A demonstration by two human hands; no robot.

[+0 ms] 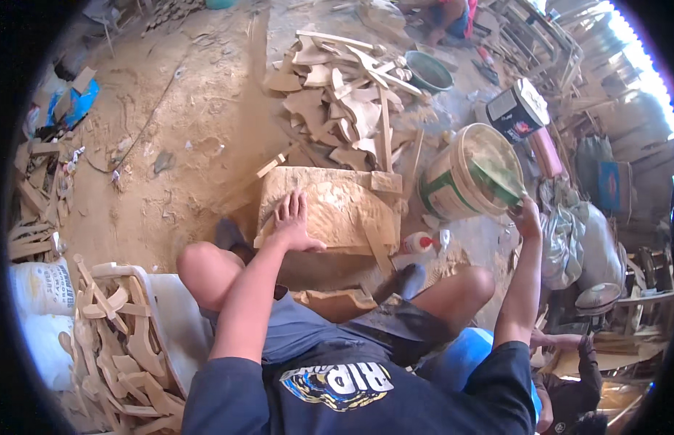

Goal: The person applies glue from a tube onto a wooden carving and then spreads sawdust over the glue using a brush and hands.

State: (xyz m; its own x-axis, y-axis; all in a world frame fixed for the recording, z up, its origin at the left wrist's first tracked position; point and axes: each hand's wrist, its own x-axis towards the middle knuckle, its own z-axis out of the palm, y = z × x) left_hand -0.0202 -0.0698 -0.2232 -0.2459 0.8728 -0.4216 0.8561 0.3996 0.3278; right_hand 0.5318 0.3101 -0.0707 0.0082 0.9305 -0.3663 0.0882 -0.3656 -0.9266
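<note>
My left hand (pixel 292 221) lies with its fingers spread on a dusty wooden block (pixel 344 199) in front of my bent legs. A thin wood strip (pixel 378 243) leans over the block's right part, and a small wood piece (pixel 387 182) rests at its far right corner. Off to the right, my right hand (pixel 526 216) is closed on the near rim of a white and green plastic bucket (pixel 453 177), which stands tilted. Something green shows inside the bucket; I cannot make out what it is. A white bottle with a red cap (pixel 418 243) lies between block and bucket.
Beyond the block is a heap of curved cut wood pieces (pixel 329 109), with a dark green basin (pixel 429 72) behind. A dark paint pail (pixel 517 109) stands past the bucket. More cut pieces (pixel 126 348) fill the left front. Another person (pixel 572 377) is at the lower right.
</note>
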